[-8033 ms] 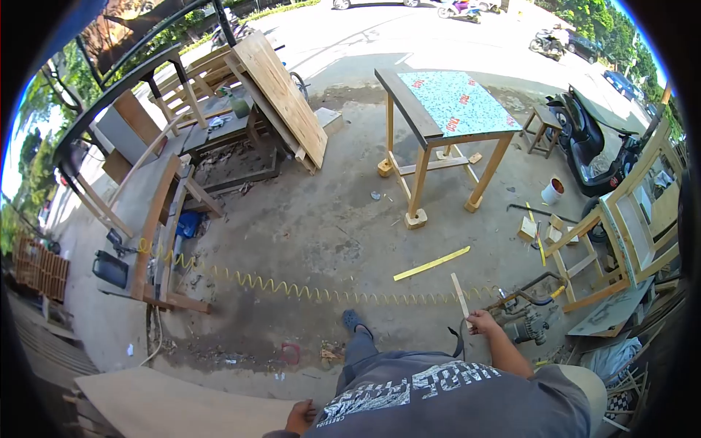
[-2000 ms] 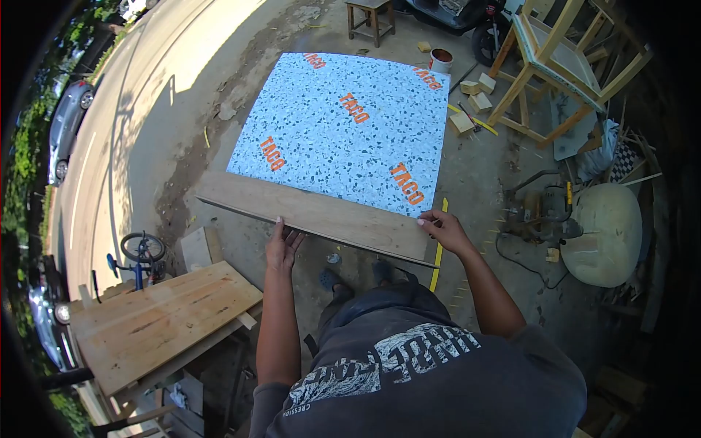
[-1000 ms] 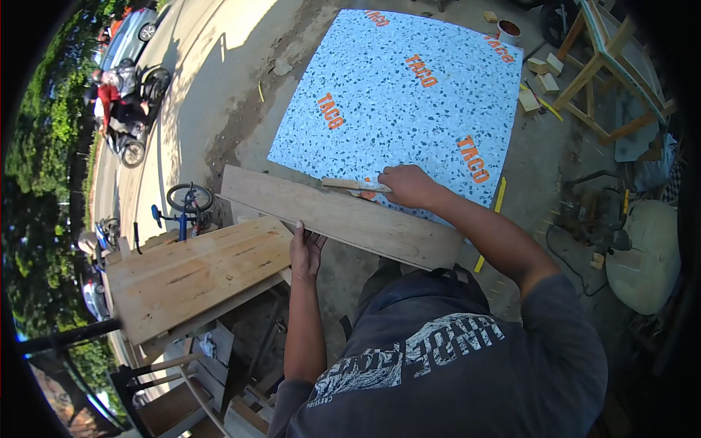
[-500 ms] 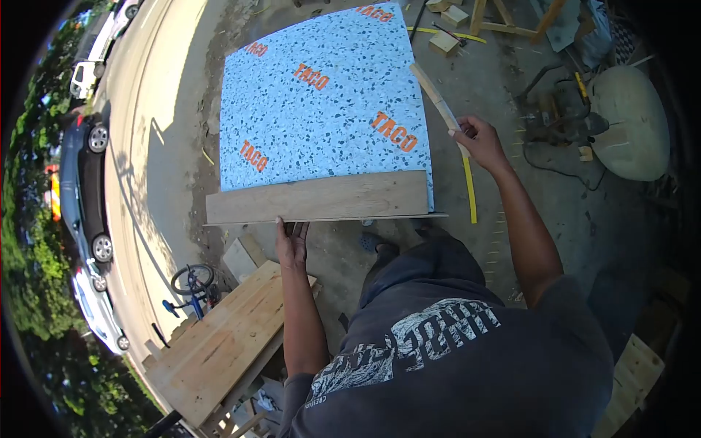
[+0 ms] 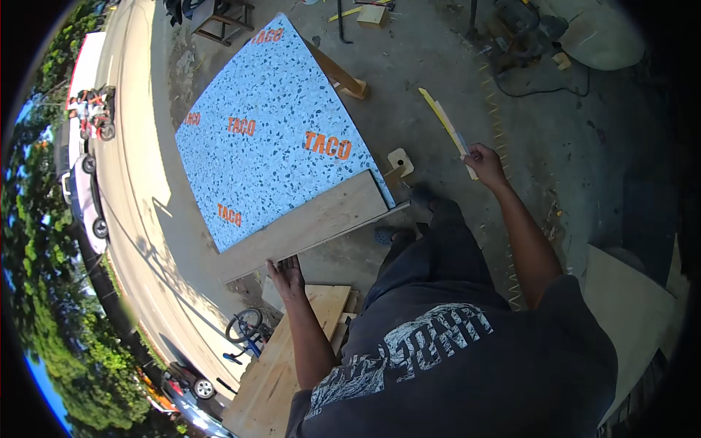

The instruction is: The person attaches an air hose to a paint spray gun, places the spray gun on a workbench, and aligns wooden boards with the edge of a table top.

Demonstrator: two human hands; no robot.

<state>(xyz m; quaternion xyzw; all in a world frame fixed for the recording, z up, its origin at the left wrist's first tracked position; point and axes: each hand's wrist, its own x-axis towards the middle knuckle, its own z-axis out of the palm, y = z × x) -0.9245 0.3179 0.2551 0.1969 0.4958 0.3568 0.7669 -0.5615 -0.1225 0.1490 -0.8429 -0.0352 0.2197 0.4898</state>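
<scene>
A blue speckled laminate-faced panel [image 5: 270, 139] printed with orange "TACO" lettering lies in front of me. Along its near edge runs a bare plywood board [image 5: 314, 223]. My left hand [image 5: 288, 277] grips that board's near edge from below, thumb up at the edge; its fingers are partly hidden underneath. Off to the right, my right hand [image 5: 485, 165] pinches a narrow wooden strip [image 5: 454, 137], which points away from me. A yellow band shows along the strip; I cannot tell whether it belongs to it or lies on the floor behind.
At lower left stands a plywood-topped workbench [image 5: 274, 372], with a small blue bicycle [image 5: 250, 337] beside it. A wooden stool [image 5: 223, 22] is at the far left. Power cable [image 5: 540, 93] trails over the concrete floor at right. A sunlit road [image 5: 135, 146] with vehicles runs along the left.
The panel and its plywood board have slanted and shifted left in view, the left end now nearer me. The surroundings have swung as my head turned. Both hands keep their holds.
</scene>
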